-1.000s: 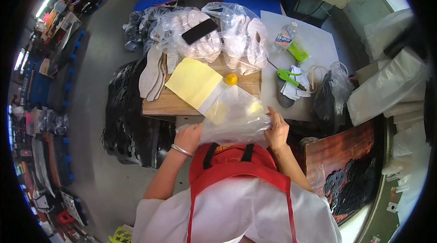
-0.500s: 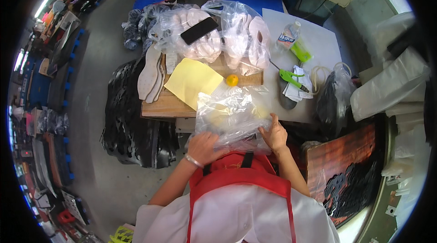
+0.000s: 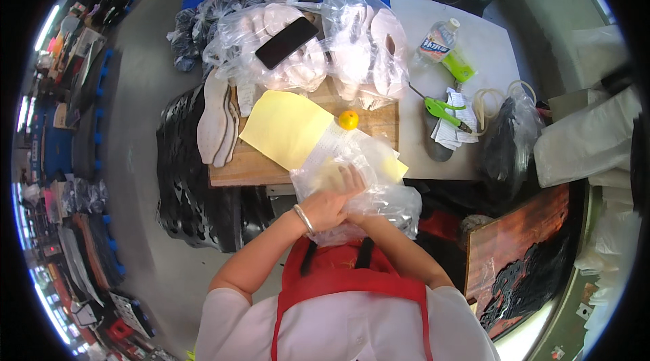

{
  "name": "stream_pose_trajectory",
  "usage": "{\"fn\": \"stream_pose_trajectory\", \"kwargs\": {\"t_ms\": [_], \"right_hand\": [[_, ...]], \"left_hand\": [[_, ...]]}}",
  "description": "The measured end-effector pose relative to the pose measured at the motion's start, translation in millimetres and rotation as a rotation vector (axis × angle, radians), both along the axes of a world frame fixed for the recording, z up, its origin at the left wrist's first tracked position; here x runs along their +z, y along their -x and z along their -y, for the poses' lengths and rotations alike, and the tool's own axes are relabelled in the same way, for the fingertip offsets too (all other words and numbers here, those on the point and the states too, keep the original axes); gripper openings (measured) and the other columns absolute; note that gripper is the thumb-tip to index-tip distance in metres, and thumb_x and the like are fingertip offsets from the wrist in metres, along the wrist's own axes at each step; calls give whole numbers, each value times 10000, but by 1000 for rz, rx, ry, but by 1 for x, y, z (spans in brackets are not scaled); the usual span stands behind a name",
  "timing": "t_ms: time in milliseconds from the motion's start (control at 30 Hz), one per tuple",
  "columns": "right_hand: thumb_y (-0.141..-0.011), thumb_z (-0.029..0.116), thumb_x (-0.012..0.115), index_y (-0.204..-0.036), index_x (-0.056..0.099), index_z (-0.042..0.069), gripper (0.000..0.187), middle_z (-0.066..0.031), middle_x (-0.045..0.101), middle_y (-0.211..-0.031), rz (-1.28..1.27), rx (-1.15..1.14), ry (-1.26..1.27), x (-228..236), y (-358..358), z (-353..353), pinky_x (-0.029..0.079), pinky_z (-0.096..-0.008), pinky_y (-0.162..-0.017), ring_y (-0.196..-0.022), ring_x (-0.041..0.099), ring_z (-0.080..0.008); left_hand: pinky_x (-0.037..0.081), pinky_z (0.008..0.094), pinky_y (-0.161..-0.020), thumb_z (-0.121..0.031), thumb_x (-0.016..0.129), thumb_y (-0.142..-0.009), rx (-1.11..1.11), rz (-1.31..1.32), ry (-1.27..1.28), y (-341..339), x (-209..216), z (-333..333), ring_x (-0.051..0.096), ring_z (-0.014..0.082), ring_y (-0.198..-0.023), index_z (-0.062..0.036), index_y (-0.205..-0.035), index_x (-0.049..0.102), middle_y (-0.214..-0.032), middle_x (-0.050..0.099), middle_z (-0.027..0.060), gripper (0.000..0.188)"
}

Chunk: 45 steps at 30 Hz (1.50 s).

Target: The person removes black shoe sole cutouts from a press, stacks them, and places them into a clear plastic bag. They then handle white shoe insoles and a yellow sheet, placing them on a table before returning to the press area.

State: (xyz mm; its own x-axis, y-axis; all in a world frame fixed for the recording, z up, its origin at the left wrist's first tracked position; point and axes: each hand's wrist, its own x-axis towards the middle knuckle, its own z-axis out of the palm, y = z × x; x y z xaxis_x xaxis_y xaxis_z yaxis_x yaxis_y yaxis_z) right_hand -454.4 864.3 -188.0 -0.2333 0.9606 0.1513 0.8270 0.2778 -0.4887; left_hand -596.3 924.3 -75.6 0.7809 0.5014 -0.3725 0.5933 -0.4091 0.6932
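Here, a clear bag [image 3: 396, 207] is at the near edge of the bench [image 3: 491, 43]. The left hand [image 3: 323, 207], fingers partly bent, touches it. The right hand [image 3: 354, 216] is mostly hidden; I can't tell if either grips anything.

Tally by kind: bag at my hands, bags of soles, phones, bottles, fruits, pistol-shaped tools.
Crumpled clear plastic bag: 1
Clear plastic bags of pale soles: 2
Black rectangular phone: 1
Clear plastic bottle: 1
Small round orange fruit: 1
Green pistol-shaped tool: 1
Total: 7
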Motion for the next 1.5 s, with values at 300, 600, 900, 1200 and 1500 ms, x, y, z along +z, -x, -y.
{"fn": "stream_pose_trajectory", "kwargs": {"t_ms": [300, 600, 900, 1200, 1500], "right_hand": [[-873, 355, 574, -1461, 348, 197, 649, -212, 274, -1494, -164, 14, 550, -16, 7, 32, 206, -468, -1143, -1374, 260, -426], [-934, 322, 488, -1412, 397, 60, 553, -210, 346, -1462, -479, -317, 633, -2, 30, -24, 166, -396, -1155, -1359, 305, -360], [-956, 296, 402, -1157, 548, 37, 359, -168, 602, -1104, -1711, -1029, 880, -22, -99, -72, 453, -599, -880, -995, 598, -303], [-723, 192, 691, -882, 683, 75, 198, -300, 244, -1482, 88, -216, 577, 3, -29, -45, 393, -405, -1040, -1352, 327, -415], [-721, 142, 637, -811, 667, 13, 161, -317, 269, -1448, 140, -240, 552, 16, -23, -57, 400, -448, -1037, -1352, 291, -449]], "left_hand": [[494, 473, -609, -217, 591, -881, 600, 41, -424, 35, -60, -174, 638, 374, -685, -99, -1122, 588, -749, 648, 196, 269], [434, 424, -940, -191, 696, -770, -12, 455, -822, 11, 7, -117, 575, 299, -986, -68, -1024, 647, -1012, 603, 121, 287], [487, 405, -770, -226, 602, -806, -357, -58, -544, 93, -118, -96, 617, 250, -790, -131, -678, 608, -671, 600, 76, 159], [498, 495, -764, -300, 582, -875, 157, -158, -234, 65, -97, -112, 608, 432, -882, 11, -1270, 437, -1030, 580, 279, 523], [483, 483, -809, -308, 678, -830, 355, -360, -239, 39, -91, -123, 578, 446, -979, 12, -1365, 357, -1201, 501, 281, 702]]}}
